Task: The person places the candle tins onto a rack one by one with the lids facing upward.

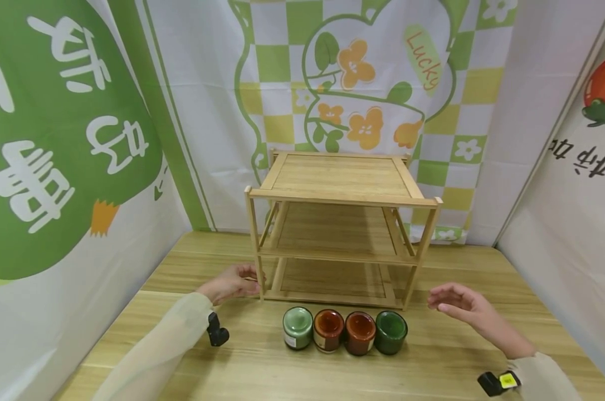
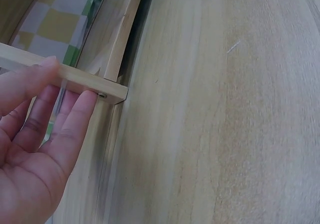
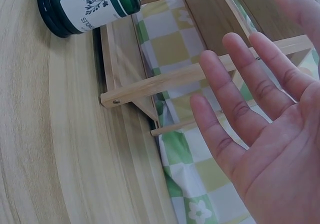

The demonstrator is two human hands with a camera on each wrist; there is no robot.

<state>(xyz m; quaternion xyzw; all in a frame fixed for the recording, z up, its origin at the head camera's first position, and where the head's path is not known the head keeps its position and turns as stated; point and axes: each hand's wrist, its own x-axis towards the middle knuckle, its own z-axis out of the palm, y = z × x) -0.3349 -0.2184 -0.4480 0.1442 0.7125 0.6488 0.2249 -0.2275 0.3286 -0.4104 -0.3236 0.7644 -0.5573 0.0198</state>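
Table [image 1: 242, 367], shelf [image 1: 337, 174]: screws [image 3: 116, 102] wrist-view only

Left hand [image 2: 37, 144]: it is showing its palm at the left edge and pinching a wooden post between thumb and fingers; the rear fingertips are perhaps touching too, though overlap is hiding them.
Wooden post [image 2: 82, 78]: it is slanting across, bearing a small screw [image 2: 102, 95] beside one fingertip.
Rail [image 2: 120, 47]: it is meeting the post near its end.
Checkered cloth [image 2: 60, 22]: it is showing beyond.
Tabletop [image 2: 200, 134]: it is filling the right, a pale mark [image 2: 233, 47] lying there.
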